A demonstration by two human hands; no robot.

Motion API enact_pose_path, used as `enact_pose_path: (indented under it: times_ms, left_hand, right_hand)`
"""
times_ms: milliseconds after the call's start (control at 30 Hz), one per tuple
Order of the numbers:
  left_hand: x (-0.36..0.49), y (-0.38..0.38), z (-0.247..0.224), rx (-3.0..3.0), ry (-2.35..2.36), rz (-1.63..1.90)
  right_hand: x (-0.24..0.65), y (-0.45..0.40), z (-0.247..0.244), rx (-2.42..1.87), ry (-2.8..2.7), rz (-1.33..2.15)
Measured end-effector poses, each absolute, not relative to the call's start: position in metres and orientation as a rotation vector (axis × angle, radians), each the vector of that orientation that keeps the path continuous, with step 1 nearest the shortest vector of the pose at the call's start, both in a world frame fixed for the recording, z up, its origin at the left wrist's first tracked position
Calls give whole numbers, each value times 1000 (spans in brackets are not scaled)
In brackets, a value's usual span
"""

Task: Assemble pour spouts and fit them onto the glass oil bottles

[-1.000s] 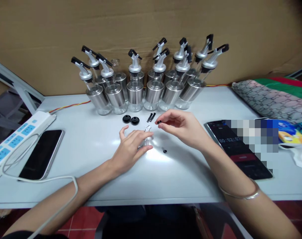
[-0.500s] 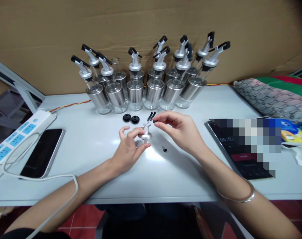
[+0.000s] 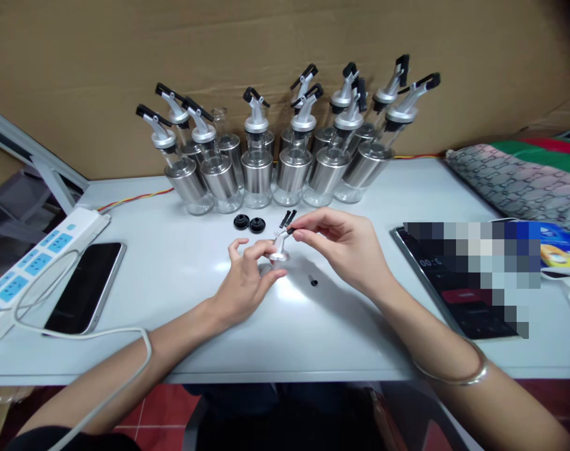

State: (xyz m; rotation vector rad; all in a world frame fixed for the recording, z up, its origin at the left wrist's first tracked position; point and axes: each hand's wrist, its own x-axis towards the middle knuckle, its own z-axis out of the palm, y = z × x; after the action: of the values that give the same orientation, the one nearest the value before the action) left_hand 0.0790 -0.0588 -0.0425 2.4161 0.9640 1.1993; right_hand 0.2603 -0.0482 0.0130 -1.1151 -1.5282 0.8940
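My left hand [image 3: 247, 279] grips a silver pourer spout [image 3: 280, 250] between thumb and fingers, over the middle of the table. From the right, my right hand [image 3: 346, 244] pinches a small black piece [image 3: 290, 230] at the tip of that spout. Two round black stoppers [image 3: 249, 223] lie just behind my left hand. Beyond my right fingertips are a couple of thin black levers [image 3: 287, 218]. A small black part [image 3: 314, 283] rests on the table below my right hand.
Several glass and steel bottles [image 3: 257, 172] with pourers stand at the back of the white table [image 3: 247, 363]. To the left are a power strip [image 3: 36, 266], a phone [image 3: 85, 288] and a white cable. Another phone [image 3: 454, 294] and patterned fabric [image 3: 501, 178] are at right.
My right hand's black piece has come up against the spout's tip; before, there was a small gap. The spout has turned slightly in my left hand. The whole view has shifted a little.
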Motion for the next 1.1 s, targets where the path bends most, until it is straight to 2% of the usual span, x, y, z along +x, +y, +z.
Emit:
enact_pose_path:
  times_ms: [333,433,567,667,1100]
  left_hand:
    - [79,-58,-43,2429,906,1196]
    - [79,-58,-43,2427,905,1203]
    - [79,-58,-42,2461,912,1218]
    - [79,-58,-41,2505,902,1259]
    - [78,-59,-39,2537,851,1273]
  right_hand:
    - [258,-50,13,-1095,-1534,844]
    - [258,-48,12,-1073,-1420,1024]
    - [255,-48,10,-1020,-1151,1547]
    - [252,-50,10,-1002,-1092,1793]
    - [248,-55,9,-771,-1002,1939]
